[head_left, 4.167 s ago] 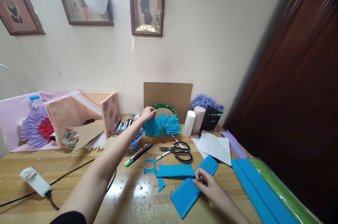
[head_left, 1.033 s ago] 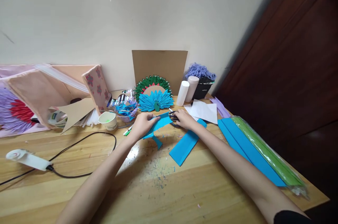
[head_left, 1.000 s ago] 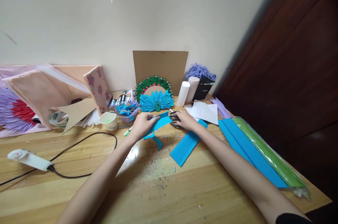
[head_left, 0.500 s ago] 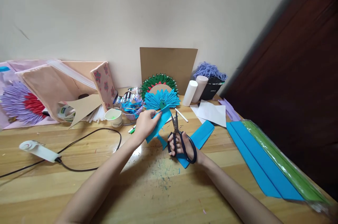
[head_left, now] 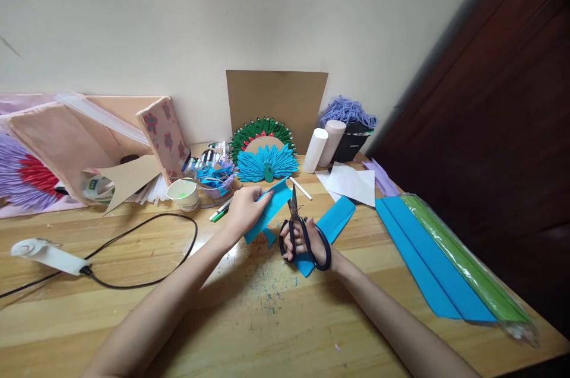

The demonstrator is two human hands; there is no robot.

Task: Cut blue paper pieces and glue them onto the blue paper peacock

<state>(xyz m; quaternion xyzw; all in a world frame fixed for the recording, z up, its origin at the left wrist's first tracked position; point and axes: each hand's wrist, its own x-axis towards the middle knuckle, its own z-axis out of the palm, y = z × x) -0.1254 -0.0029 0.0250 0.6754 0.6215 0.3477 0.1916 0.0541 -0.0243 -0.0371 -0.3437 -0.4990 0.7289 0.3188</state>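
Note:
Between the thumb and fingers of my left hand (head_left: 246, 210) is a piece of blue crepe paper (head_left: 275, 205), held tilted above the table. A small blue strip hangs below it. My right hand (head_left: 307, 241) grips black-handled scissors (head_left: 293, 212), fingers through the loops and blades pointing up and away. The blades are near the right edge of the held paper; whether they touch it I cannot tell. Under and behind my right hand lies a folded strip of blue crepe paper (head_left: 337, 218). Beyond my hands stands a blue paper peacock (head_left: 267, 163) with a green body.
A white glue gun (head_left: 48, 256) with a black cord lies at left. A paper cup (head_left: 183, 194), a basket of blue scraps (head_left: 216, 179) and markers (head_left: 220, 212) sit left of centre. White sheets (head_left: 351, 182) and blue and green crepe rolls (head_left: 439, 259) lie at right.
The view has shifted slightly, so the surroundings sit further left and higher. The scissor blades look closer together than before. Both hands keep hold of the paper and scissors.

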